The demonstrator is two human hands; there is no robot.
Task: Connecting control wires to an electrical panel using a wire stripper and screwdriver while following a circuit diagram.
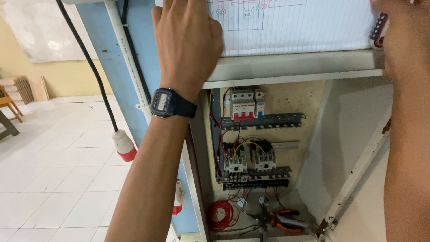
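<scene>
My left hand [188, 40], with a dark digital watch [170, 103] on its wrist, lies flat on the left edge of a lined paper sheet [295, 27] bearing a drawn circuit diagram. It presses the sheet against the top of an open electrical cabinet [291, 67]. My right hand [396, 11] is at the sheet's upper right corner, mostly cut off by the frame, touching a small red, black and white striped object [378, 29]. My right forearm runs down the right edge of the view.
Inside the cabinet are red-and-white breakers [244, 105] on a rail, two contactors [251, 161] with wiring, a coil of red wire [220, 214] and orange-handled pliers [280, 219]. A black cable with a red-and-white plug [123, 144] hangs at the left over white floor tiles.
</scene>
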